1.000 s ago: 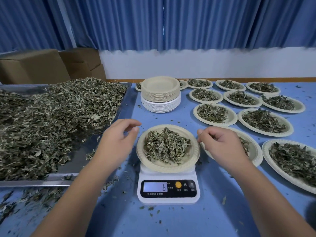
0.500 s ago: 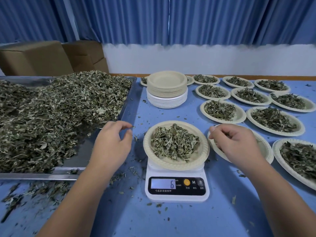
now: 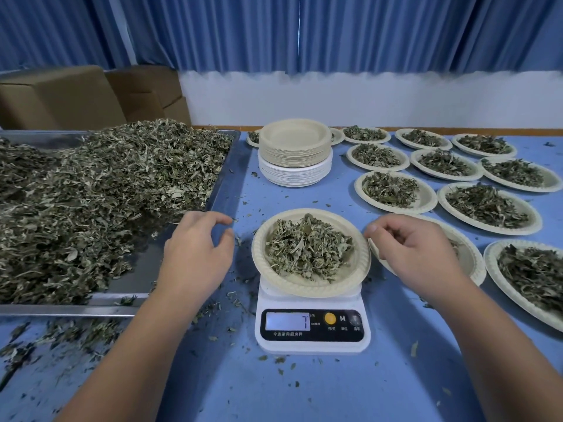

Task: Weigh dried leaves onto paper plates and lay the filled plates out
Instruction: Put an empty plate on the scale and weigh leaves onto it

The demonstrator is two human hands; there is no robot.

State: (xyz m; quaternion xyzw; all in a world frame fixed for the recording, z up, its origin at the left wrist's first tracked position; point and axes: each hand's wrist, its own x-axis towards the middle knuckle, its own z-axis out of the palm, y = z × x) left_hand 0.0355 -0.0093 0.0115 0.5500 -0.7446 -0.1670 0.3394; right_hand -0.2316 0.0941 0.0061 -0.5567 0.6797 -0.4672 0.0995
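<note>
paper, pale and round, makes up the plate (image 3: 304, 289) seen in the head view on the white scale (image 3: 313, 345) between the two hands, and a heap of dried leaves (image 3: 307, 251) is carried on it. the scale's display (image 3: 288, 321), nearer the person than both hands, is read as 7. the left hand (image 3: 195, 254) is held just left of the plate, apart from it, over the near right corner of the metal tray (image 3: 143, 269); its fingers are loosely curled and nothing is seen in them. the right hand (image 3: 417, 251) is held just right of the plate, its fingers (image 3: 373, 229) curled close to the rim; whether the rim is touched or anything is pinched cannot be told. a large pile of loose leaves (image 3: 91, 193) is spread in the tray to the left of the left hand. a stack of empty plates (image 3: 295, 150) is stood beyond the hands. filled plates (image 3: 484, 205) are laid out in rows beyond and to the right of the right hand, and one more, the covered plate (image 3: 470, 260), is partly hidden under that hand. leaf crumbs (image 3: 76, 333) are scattered on the blue table (image 3: 304, 391) beside the left forearm
</note>
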